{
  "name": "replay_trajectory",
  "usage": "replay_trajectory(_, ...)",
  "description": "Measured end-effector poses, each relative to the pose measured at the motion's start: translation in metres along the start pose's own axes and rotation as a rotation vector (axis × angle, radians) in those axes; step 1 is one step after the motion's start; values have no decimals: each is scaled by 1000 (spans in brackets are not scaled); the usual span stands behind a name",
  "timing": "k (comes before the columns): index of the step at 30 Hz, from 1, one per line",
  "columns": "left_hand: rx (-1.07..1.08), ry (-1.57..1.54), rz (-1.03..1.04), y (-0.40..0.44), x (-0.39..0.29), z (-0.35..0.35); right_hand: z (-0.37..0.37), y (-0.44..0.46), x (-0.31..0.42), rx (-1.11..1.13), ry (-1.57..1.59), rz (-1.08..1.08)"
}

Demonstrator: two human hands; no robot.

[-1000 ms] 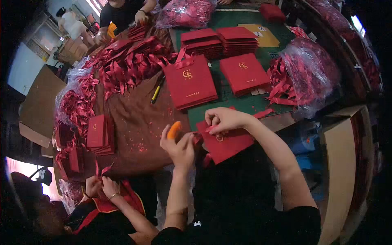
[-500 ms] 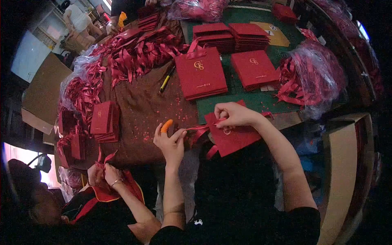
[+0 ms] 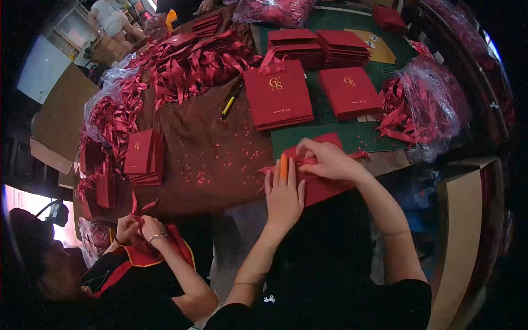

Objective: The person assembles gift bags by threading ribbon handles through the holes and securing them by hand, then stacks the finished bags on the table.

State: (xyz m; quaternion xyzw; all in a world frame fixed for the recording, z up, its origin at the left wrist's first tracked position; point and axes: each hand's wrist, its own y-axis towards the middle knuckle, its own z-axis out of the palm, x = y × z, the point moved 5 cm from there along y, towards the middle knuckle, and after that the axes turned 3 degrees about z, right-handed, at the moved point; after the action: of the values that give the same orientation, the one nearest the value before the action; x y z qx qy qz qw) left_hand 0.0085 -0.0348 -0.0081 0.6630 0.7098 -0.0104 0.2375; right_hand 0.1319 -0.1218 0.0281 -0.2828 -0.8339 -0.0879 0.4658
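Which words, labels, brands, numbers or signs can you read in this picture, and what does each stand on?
"G S", perhaps with a T between: gold monogram, large red bag.
Monograms on the bag stack to its right and left-hand bags: too small.
Small print below the first two monograms: unreadable.
Marks on white squares: unreadable.
Handled red bag: nothing readable.

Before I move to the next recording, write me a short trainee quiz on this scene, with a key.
1. Which of the wearer's hands has the orange finger cover?
2. The yellow-and-black tool lies on the: (A) green mat, (B) brown cloth, (C) cardboard box.
3. True or false: the wearer's right hand is over a red bag.

Key: 1. The left hand. 2. B. 3. True.
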Motion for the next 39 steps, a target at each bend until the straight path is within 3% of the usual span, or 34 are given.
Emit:
replay_trajectory(5, -43, 39, 29, 1, 1, -4, -16, -81, -4, -118, 88, 168)
replay_trajectory(11, -50, 72, 53, 3, 2, -6, 16, -156, -31, 243, 529, 563)
replay_trajectory(14, -34, 88, 56, 4, 4, -5, 29, -150, 5, 522, 783, 93)
replay_trajectory(16, 6, 79, 62, 4, 5, -7, 25, -130, 24, 457, 872, -235)
replay_trajectory(17, -13, 74, 78, 3, 5, -7, 20, -124, 23, 417, 837, -245)
replay_trajectory(20, -14, -100, 27, 0, 7, -9, 13, -86, 10, -124, 618, -122)
replay_trajectory(22, -181, -165, -56, -13, 11, -18, 21, -68, -2, -181, 640, -21)
replay_trajectory(23, -298, -286, -115, -20, 7, -26, 25, -65, -10, -164, 659, 48)
replay_trajectory(27, -246, -315, -157, -36, 4, -14, 36, -66, -24, -220, 722, 10)
replay_trajectory(30, -276, -490, -357, -43, 16, -2, 39, -66, -33, -173, 748, 89)
replay_trajectory(32, -224, -383, -312, -43, 12, -5, 40, -66, -30, -199, 808, 54)
replay_trajectory(33, -172, -274, -267, -43, 9, -6, 40, -66, -29, -228, 735, 46)
replay_trajectory(39, -173, -409, -272, -45, 12, -3, 37, -64, -27, -165, 372, 43)
